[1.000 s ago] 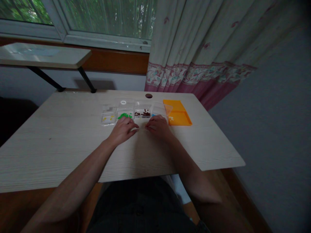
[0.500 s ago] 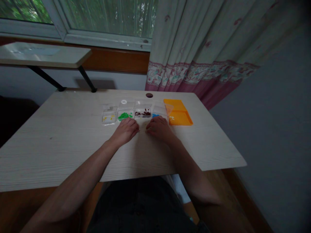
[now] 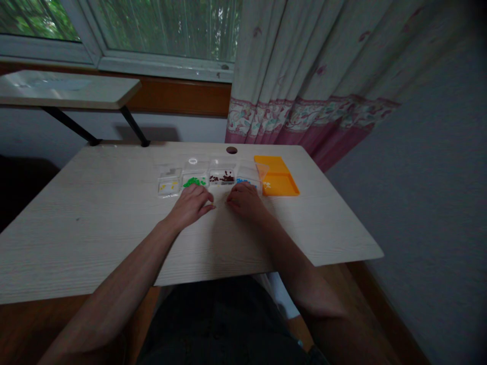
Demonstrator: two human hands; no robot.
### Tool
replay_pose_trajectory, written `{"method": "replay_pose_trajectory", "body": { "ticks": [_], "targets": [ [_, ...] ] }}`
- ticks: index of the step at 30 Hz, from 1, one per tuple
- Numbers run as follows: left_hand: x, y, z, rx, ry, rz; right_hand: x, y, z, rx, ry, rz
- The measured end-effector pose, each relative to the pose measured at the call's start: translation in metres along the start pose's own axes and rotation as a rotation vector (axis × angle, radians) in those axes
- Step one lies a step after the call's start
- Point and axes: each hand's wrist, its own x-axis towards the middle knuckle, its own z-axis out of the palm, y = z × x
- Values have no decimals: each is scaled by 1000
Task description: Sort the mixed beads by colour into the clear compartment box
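Observation:
In front of the green pieces (image 3: 194, 181) in their clear box, my left hand (image 3: 192, 204) rests over the table with thumb and forefinger apart. Nothing shows between them. My right hand (image 3: 246, 201) is close by, just before the clear box of blue pieces (image 3: 243, 181). Its fingers are curled together, and whatever they pinch is hidden or too small to make out. Between the hands, farther back, dark brown pieces (image 3: 227, 177) lie in another clear box. At the row's left end, a clear box (image 3: 168, 188) holds a few yellow pieces (image 3: 174, 186).
An orange tray (image 3: 280, 186) with small white pieces (image 3: 267, 185) stands right of the boxes, whose clear lids are raised behind them. The pale wooden table (image 3: 114, 223) has a round hole (image 3: 232, 150) at the back. A raised shelf (image 3: 95, 94) stands back left, a curtain (image 3: 274, 116) behind.
My left hand has shifted slightly left and its thumb has parted from the forefinger. My right hand stays almost in place, fingers still curled. The whole view has shifted a little.

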Motion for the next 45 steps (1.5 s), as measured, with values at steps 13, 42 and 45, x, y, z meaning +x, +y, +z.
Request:
{"method": "replay_pose_trajectory", "body": {
  "ticks": [13,42,45],
  "targets": [
    [5,10,1,132,51,-10,-8,46,-34,-93,627,512],
    [-26,-69,-40,279,435,-686,-16,59,-43,-126,682,605],
    [-22,-66,-38,289,420,-626,-13,55,-40,-97,681,495]
  ]
}}
